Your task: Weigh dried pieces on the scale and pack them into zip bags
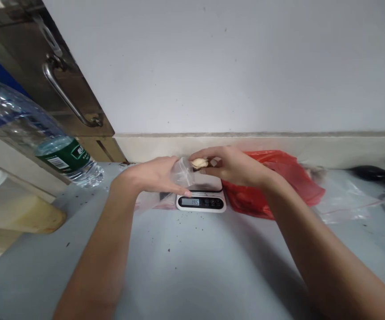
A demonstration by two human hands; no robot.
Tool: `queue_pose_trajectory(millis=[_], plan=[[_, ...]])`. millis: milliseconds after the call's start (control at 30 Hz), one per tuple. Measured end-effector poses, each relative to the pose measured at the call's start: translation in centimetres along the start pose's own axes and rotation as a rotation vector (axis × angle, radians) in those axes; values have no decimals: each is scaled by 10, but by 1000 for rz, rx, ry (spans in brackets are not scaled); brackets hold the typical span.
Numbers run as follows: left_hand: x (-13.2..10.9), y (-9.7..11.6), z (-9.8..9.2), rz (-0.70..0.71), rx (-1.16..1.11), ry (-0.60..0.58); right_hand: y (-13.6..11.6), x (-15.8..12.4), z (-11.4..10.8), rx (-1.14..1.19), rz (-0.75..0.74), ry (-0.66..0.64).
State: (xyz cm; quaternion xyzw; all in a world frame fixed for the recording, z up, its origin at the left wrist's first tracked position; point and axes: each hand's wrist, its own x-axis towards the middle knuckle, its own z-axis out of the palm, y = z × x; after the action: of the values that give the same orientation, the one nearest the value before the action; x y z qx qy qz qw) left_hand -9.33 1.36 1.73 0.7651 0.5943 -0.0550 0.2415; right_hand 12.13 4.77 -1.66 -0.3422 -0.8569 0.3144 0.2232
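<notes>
On the worktop (165, 275), a digital scale (200, 204) is sitting; above it, the left hand (157, 173) is gripping a clear plastic bag (181, 172), while the right hand (234, 164) is pinching a pale piece (200, 163) just beside that bag.

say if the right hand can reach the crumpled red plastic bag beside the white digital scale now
Likely yes: the red bag lies close by the right hand, with nothing visible blocking the way, though that hand, busy at a small pale rounded lump, would probably have to leave it first.
</notes>
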Motion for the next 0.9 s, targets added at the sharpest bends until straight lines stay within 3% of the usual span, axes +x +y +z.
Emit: queue_pose_trajectory(millis=[167, 367, 500, 600, 667, 800, 900], plan=[[1, 3, -1, 0, -75, -7, -13, -3, 1, -115, -74, 21], [-3, 4, -4, -5, -61, 11, -13, 6, 18, 278, -104, 283], [-9, 1, -9, 9, -134, 67, -12, 10, 22, 472, -104, 272], [-13, -5, -12, -56, -126, 90, -6, 12, 23, 494, -57, 412], [-14, -10, -13, -78, -113, 110, 0, 14, 25, 368, 1, 457], [-16, -15, -15, -84, -90, 172, 11, 15, 34, -53, 2, 168], [-20, -14, -16, -67, -80, 189, 12, 15, 39, -161, 20, 21]])
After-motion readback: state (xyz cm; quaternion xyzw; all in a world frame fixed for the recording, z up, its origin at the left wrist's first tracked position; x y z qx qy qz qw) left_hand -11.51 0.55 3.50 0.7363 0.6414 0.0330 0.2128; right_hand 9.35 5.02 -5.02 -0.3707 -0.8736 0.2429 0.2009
